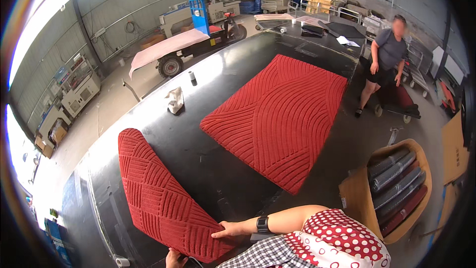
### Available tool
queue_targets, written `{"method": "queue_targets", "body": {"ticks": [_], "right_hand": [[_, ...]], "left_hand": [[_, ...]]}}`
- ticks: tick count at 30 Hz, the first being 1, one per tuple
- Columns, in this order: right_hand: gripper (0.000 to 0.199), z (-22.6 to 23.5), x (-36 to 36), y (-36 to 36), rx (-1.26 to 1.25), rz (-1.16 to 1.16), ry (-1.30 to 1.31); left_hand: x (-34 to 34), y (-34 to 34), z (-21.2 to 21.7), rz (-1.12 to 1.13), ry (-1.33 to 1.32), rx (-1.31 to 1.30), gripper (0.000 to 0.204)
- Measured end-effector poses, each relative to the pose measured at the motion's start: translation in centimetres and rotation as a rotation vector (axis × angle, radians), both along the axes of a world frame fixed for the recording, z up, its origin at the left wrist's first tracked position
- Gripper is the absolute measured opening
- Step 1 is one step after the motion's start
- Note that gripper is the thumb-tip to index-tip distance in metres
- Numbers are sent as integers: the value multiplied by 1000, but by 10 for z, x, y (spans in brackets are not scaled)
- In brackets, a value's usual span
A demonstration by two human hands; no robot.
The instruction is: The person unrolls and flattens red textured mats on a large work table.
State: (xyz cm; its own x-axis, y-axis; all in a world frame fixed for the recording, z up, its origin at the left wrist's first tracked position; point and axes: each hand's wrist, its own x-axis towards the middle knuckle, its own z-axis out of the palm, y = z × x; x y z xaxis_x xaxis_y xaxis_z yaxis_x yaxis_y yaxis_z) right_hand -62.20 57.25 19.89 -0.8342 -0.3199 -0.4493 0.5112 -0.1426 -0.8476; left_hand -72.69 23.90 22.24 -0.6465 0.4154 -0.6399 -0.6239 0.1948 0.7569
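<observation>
On the black tabletop [208, 168], right hand [229, 229] pinches near red mat [158, 198] edge, left hand [173, 259] grasps its corner; bigger red mat [277, 119] lies apart.

bare strip of black counter [208, 164] open between small red mat [158, 198] and large red mat [277, 119] | left: crumpled rag [174, 100] and tape roll [192, 75] near counter edge | far end: crowded with dark mats [342, 30] | right: cardboard box of rolled mats [396, 188] just beside the counter
</observation>
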Motion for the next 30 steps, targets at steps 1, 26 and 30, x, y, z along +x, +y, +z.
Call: {"method": "queue_targets", "body": {"ticks": [1,26,30], "right_hand": [[113,7,-1,1,-30,19,-99],[83,43,36,-6,-834,-183,-411],[94,32,39,-4,-994,-118,-343]], "left_hand": [[7,8,6,42,-95,121,71],[52,82,22,271,-208,1062,62],[48,92,19,350,-140,1093,60]]}}
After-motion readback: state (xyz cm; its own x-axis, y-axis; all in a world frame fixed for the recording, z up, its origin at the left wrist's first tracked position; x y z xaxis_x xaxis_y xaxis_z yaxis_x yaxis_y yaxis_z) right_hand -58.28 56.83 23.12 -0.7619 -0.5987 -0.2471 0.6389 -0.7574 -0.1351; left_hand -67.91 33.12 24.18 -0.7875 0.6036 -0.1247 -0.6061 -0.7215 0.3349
